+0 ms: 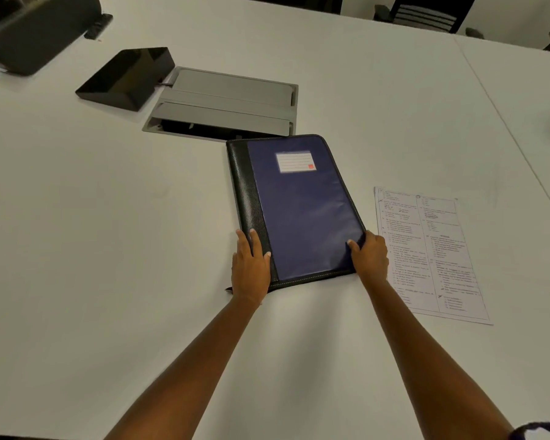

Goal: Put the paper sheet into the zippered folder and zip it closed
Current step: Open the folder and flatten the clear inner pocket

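A zippered folder (299, 204), blue with a black spine and a white label, lies closed and flat on the white table. My left hand (250, 268) rests on its near left corner, over the black spine, fingers laid flat. At the near right corner my right hand (370, 257) grips the folder's edge, thumb on top of the blue cover. A printed paper sheet (429, 252) lies flat on the table just right of the folder, beside my right hand.
A grey cable hatch (226, 103) is set into the table behind the folder, with a black tablet-like device (126, 76) at its left. A dark bulky object (35, 30) sits at the far left. Chairs (423, 12) stand beyond the table's far edge.
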{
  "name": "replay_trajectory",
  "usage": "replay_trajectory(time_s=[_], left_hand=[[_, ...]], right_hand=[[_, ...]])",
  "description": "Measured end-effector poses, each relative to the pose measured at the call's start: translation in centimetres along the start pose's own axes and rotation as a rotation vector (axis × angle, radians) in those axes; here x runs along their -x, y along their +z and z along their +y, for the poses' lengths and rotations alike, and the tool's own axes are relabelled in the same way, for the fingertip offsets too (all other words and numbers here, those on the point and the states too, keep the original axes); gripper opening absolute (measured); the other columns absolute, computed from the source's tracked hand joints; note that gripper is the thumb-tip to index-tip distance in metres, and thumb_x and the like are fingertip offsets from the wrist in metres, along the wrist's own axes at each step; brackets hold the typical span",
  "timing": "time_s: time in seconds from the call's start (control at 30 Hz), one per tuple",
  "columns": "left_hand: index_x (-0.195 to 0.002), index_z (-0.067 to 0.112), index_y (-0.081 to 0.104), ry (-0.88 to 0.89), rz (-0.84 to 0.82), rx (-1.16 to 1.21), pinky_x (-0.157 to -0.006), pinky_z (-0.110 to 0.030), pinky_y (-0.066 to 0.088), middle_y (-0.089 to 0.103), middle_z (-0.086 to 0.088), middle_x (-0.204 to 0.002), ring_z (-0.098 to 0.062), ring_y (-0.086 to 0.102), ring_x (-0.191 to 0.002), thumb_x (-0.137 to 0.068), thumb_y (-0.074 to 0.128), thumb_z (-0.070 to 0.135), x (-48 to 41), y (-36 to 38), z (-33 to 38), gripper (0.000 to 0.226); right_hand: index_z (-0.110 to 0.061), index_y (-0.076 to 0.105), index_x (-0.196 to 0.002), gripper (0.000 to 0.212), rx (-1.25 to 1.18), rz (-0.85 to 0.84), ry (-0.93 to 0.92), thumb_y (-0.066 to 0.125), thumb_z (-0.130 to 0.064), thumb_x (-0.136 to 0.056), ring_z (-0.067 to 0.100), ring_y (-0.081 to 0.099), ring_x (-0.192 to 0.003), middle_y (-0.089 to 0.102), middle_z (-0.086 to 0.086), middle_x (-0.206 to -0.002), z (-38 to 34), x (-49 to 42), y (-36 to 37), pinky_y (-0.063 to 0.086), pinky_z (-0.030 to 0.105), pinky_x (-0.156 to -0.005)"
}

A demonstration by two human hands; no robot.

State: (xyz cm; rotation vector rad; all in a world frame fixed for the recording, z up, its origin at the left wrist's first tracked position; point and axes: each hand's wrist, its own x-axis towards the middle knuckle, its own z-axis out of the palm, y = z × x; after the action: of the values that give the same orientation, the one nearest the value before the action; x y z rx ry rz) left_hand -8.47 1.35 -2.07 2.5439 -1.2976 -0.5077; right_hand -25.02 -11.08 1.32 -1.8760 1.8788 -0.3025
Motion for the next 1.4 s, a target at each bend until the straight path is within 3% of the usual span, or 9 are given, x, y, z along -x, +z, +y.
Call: replay_trajectory(time_s=[0.53, 0.73, 0.83, 0.93, 1.03, 1.13, 1.2, 1.3, 1.4], left_hand=[[-0.148, 0.008, -0.004, 0.035, -0.021, -0.09, -0.118, -0.038, 0.019, -0.004, -0.021, -0.157, -0.033, 0.007, -0.146, -0.103, 0.023, 0.028, -1.4, -1.0, -2.6, 0.056], [-0.148, 0.007, -0.002, 0.02, -0.054, -0.04, -0.119, -0.04, 0.015, -0.004, -0.022, -0.157, -0.034, 0.004, -0.146, -0.103, 0.024, 0.024, -1.2, -1.8, -2.1, 0.055], [-0.148, 0.003, 0.001, 0.003, -0.073, 0.017, -0.12, -0.042, 0.014, -0.001, -0.021, -0.157, -0.035, 0.004, -0.146, -0.103, 0.025, 0.024, -1.4, -2.6, -1.4, 0.055], [-0.148, 0.003, 0.008, -0.005, -0.099, 0.099, -0.119, -0.043, 0.016, 0.004, -0.02, -0.158, -0.035, 0.008, -0.146, -0.102, 0.028, 0.03, -1.8, -4.1, -0.1, 0.057], [-0.148, 0.006, 0.012, 0.036, -0.141, 0.242, -0.118, -0.046, 0.016, 0.01, -0.02, -0.157, -0.034, 0.012, -0.145, -0.101, 0.028, 0.034, -2.2, -6.5, 2.1, 0.057], [-0.147, 0.007, 0.015, 0.114, -0.116, 0.456, -0.119, -0.049, 0.019, 0.02, -0.016, -0.156, -0.029, 0.017, -0.145, -0.1, 0.03, 0.039, -1.9, -9.6, 4.9, 0.059], [-0.147, 0.01, 0.02, 0.15, -0.05, 0.591, -0.117, -0.046, 0.025, 0.028, -0.009, -0.154, -0.025, 0.026, -0.143, -0.097, 0.034, 0.047, -1.6, -12.2, 6.9, 0.063], [-0.146, 0.014, 0.025, 0.206, 0.017, 0.685, -0.11, -0.041, 0.032, 0.032, -0.006, -0.153, -0.023, 0.034, -0.139, -0.092, 0.042, 0.052, -1.3, -16.3, 9.5, 0.068], [-0.146, 0.011, 0.021, 0.262, 0.059, 0.589, -0.106, -0.041, 0.037, 0.027, -0.011, -0.154, -0.027, 0.035, -0.137, -0.092, 0.052, 0.027, -2.0, -19.7, 9.9, 0.064]], right_hand=[[0.005, 0.052, -0.116, 0.052, -0.159, -0.072, 0.102, 0.068, -0.029, -0.08, 0.039, 0.056, -0.102, 0.058, 0.023, -0.116, 1.5, 2.5, 0.7, 0.05, 0.045, -0.092], [0.007, 0.056, -0.111, 0.045, -0.299, -0.045, 0.145, 0.071, -0.021, -0.078, 0.039, 0.06, -0.098, 0.064, 0.024, -0.111, 0.9, 2.3, -0.6, 0.047, 0.033, -0.075], [0.004, 0.054, -0.117, 0.047, -0.368, 0.03, 0.144, 0.069, -0.022, -0.08, 0.037, 0.057, -0.106, 0.061, 0.023, -0.116, -0.2, 2.5, -2.2, 0.047, 0.04, -0.087], [-0.001, 0.058, -0.113, 0.037, -0.446, 0.117, 0.082, 0.064, -0.023, -0.083, 0.031, 0.058, -0.103, 0.063, 0.017, -0.109, -1.9, 3.0, -4.4, 0.046, 0.035, -0.083], [-0.005, 0.064, -0.092, 0.018, -0.496, 0.15, -0.027, 0.058, -0.021, -0.087, 0.017, 0.057, -0.074, 0.067, 0.012, -0.087, -4.3, 3.7, -6.6, 0.043, 0.024, -0.064], [-0.005, 0.056, -0.068, 0.029, -0.54, 0.144, -0.135, 0.049, -0.02, -0.091, 0.018, 0.048, -0.056, 0.055, 0.011, -0.061, -7.1, 4.8, -8.3, 0.042, 0.03, -0.058], [0.001, 0.061, -0.078, 0.032, -0.578, 0.101, -0.197, 0.045, -0.021, -0.094, 0.025, 0.054, -0.057, 0.058, 0.015, -0.065, -9.1, 5.7, -9.2, 0.052, 0.028, -0.057], [-0.007, 0.066, -0.092, 0.025, -0.709, -0.041, -0.289, 0.043, -0.018, -0.095, 0.003, 0.059, -0.051, 0.061, 0.0, -0.066, -12.0, 7.0, -9.9, 0.049, 0.009, -0.047], [-0.007, 0.064, -0.09, 0.023, -0.786, -0.191, -0.385, 0.042, -0.011, -0.095, 0.0, 0.059, -0.05, 0.063, 0.001, -0.07, -14.7, 8.0, -9.7, 0.052, 0.012, -0.052]])
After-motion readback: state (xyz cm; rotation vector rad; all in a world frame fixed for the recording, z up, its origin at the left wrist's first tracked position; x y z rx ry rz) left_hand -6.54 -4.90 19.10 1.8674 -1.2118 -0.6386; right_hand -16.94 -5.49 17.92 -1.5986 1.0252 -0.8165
